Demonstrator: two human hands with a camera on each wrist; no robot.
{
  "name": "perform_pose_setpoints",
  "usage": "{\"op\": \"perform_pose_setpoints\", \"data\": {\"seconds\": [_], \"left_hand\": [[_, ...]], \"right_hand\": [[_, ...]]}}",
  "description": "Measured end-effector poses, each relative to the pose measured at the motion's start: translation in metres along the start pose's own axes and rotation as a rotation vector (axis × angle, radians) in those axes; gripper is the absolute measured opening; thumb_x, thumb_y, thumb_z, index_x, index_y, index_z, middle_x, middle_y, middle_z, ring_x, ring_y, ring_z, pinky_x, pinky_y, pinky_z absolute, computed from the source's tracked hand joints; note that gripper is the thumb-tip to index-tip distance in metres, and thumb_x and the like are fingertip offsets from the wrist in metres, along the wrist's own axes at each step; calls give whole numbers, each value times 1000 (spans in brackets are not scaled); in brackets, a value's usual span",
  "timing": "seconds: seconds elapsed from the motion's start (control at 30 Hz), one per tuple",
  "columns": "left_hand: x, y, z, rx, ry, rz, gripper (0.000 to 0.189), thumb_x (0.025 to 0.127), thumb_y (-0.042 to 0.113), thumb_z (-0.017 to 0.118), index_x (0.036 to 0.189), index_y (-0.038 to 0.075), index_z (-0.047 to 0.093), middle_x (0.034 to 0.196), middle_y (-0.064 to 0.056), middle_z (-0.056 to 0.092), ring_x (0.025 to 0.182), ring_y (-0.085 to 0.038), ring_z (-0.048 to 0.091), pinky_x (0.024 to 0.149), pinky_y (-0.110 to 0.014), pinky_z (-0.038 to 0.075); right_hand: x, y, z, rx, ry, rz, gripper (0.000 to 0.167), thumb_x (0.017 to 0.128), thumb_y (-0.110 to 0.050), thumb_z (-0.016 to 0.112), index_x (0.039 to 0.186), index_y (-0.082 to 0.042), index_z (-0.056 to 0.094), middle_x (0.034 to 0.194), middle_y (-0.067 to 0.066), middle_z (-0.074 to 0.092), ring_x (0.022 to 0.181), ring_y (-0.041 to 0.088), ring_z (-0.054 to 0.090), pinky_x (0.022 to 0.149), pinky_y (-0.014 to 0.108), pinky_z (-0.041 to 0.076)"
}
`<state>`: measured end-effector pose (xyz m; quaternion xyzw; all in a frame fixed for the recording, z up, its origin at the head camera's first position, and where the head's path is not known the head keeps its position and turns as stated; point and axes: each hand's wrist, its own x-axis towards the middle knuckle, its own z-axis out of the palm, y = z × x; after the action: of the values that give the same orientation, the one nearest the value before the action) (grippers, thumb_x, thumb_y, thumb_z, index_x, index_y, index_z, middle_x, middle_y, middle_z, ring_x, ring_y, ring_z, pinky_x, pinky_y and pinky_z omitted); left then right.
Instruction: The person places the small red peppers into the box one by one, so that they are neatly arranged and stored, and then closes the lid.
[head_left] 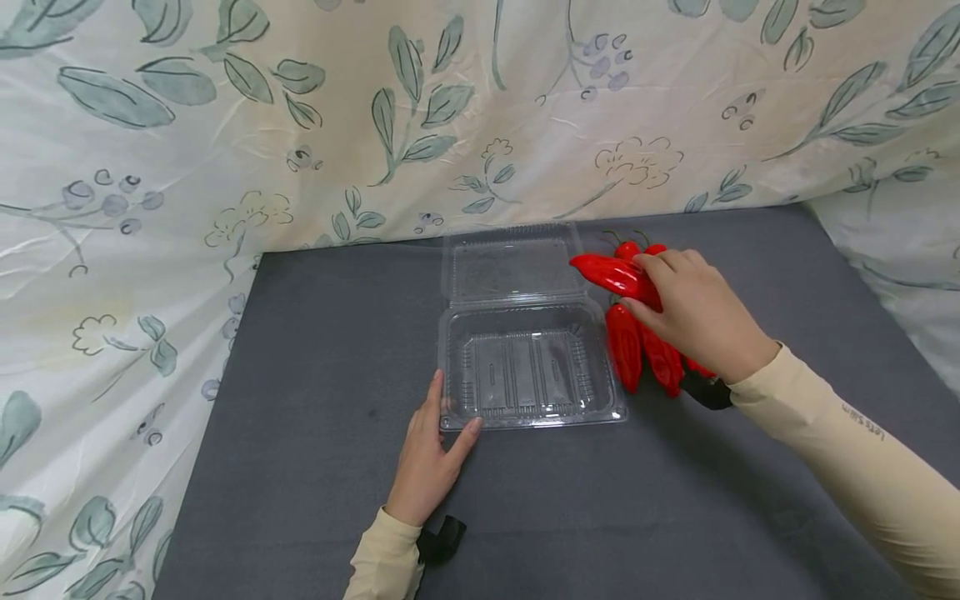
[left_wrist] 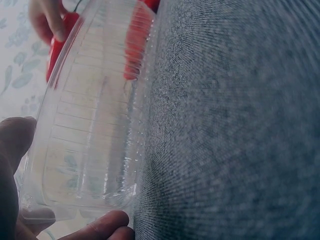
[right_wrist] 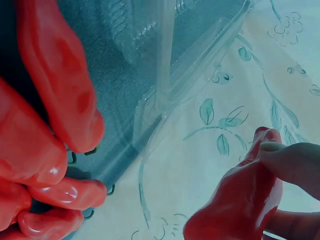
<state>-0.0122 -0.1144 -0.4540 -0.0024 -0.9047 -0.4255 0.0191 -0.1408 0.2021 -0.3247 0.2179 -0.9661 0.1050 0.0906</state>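
My right hand (head_left: 697,308) pinches a glossy red chili pepper (head_left: 611,273) between thumb and fingers, above other peppers. In the right wrist view this held pepper (right_wrist: 237,195) hangs apart from the rest. A clear plastic clamshell container (head_left: 532,419) lies on the cloth, its hinged lid (head_left: 517,271) folded back. At its front left corner rests my left hand (head_left: 427,462), fingers along the left side and thumb by the front rim. The left wrist view shows thumb and fingers on either side of that container corner (left_wrist: 90,125).
Several red peppers (head_left: 624,346) lie just right of the container, partly hidden by my right hand. Dark grey cloth (head_left: 330,375) covers the table. Behind and beside it hangs a leaf-patterned sheet (head_left: 517,108). A black strap (head_left: 442,540) sits at my left wrist.
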Motion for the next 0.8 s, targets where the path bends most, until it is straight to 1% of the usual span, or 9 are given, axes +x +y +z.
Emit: {"op": "perform_pose_setpoints", "data": {"seconds": [0.13,0.3,0.43,0.53,0.7,0.8], "left_hand": [[0,0,0,6,7,11,82,92,49,58,155,24,11,139,-12,48,115,-25,49,82,-39,47],[-1,0,-1,7,10,14,81,93,49,58,155,24,11,141,-13,46,119,-26,48,82,-40,48],[-1,1,-1,4,10,9,82,92,48,58,155,24,12,142,-13,46,118,-25,48,83,-40,47],[-1,1,-2,2,7,3,81,92,49,58,155,24,12,143,-13,45,117,-25,48,83,-40,47],[0,1,-1,1,2,1,81,93,50,57,155,25,12,141,-12,47,119,-25,48,83,-40,47],[0,1,-2,-2,3,1,81,93,50,57,155,25,12,140,-11,48,120,-26,47,84,-41,47]], "right_hand": [[-1,-5,2,9,26,-36,57,79,-20,78,124,7,54,103,24,60,91,38,51,75,49,47],[-3,-10,7,15,48,-71,54,78,-19,79,122,4,56,101,20,62,88,35,53,73,48,48],[-2,-15,10,33,41,-75,51,78,-17,79,122,1,58,105,18,61,91,34,52,74,49,46],[0,-19,11,32,35,-79,53,77,-17,79,122,0,58,107,18,61,92,33,51,75,49,47],[2,-23,13,12,40,-97,56,74,-18,81,121,0,58,105,18,62,91,32,51,72,50,48],[4,-25,17,13,47,-119,54,74,-19,81,119,0,59,104,17,62,93,31,53,73,50,49]]}}
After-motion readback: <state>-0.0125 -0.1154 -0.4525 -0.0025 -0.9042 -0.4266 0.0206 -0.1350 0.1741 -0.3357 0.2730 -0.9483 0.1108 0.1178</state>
